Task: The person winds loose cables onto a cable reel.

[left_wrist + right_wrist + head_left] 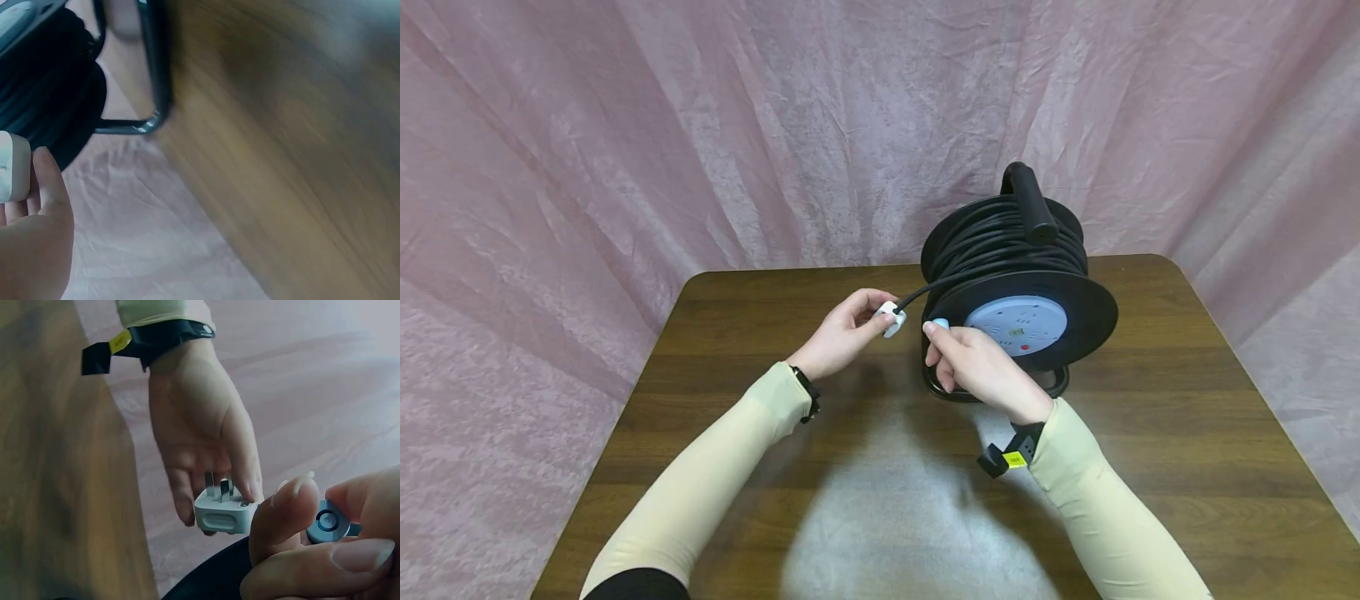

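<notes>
A black cable reel (1037, 275) stands on the table's right half, black cable wound around its drum. One cable end runs left to a white three-pin plug (891, 317). My left hand (837, 337) pinches the plug between thumb and fingers; its metal pins (219, 487) show in the right wrist view. At the reel's front disc, my right hand (981, 367) grips a small blue-grey knob (328, 522) between thumb and curled fingers. The light blue socket panel (1026, 323) in the disc is partly covered by that hand.
The reel has a black carrying handle (1030, 204) on top and a black tubular stand (955, 395) below. Beneath everything lies a brown wooden table (715, 333). Pink crinkled curtains (820, 125) hang behind it and at both sides.
</notes>
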